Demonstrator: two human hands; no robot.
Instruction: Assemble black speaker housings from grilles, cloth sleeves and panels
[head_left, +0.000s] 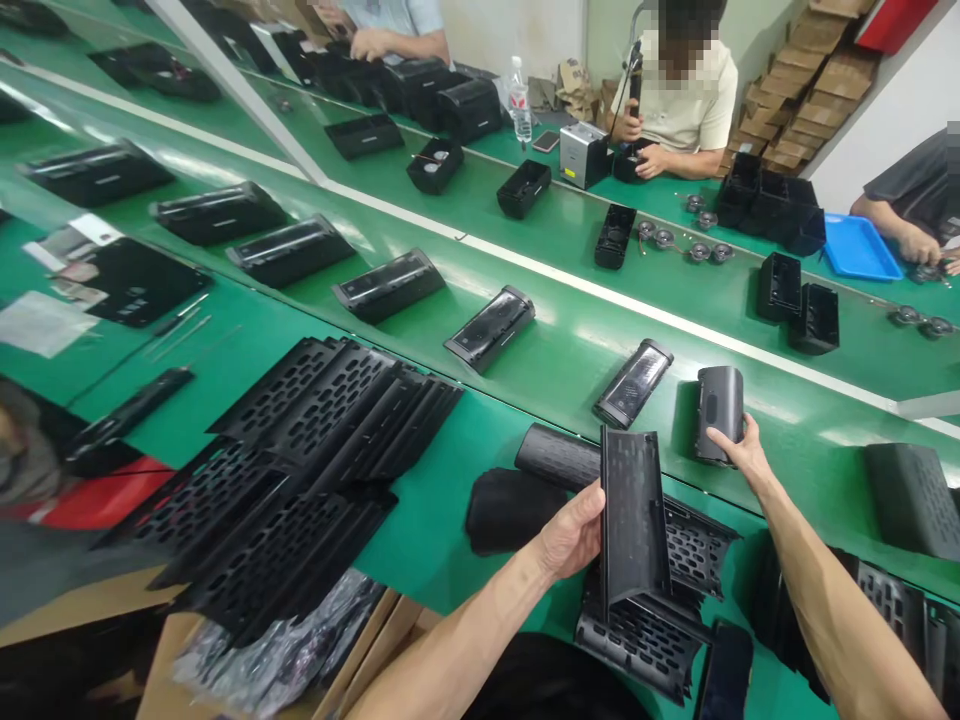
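Observation:
My left hand [574,535] is closed on the edge of a curved black plastic panel [634,520], held upright over the near table. Below and behind that panel lie perforated black grille covers [697,550]. My right hand [742,450] reaches over the green belt, its thumb and fingers gripping the lower end of a black speaker housing [721,395]. Left of it on the belt lies another black housing [634,383] with a glossy face. A black rounded piece [514,510] rests on the table, left of my left hand.
Stacked perforated grilles [300,440] cover the table at left, above a cardboard box [375,640] with plastic bags. Several housings [390,285] line the green belt [555,330]. Across it, co-workers sit near a blue tray [862,247], small round speakers [697,250] and a water bottle [519,105].

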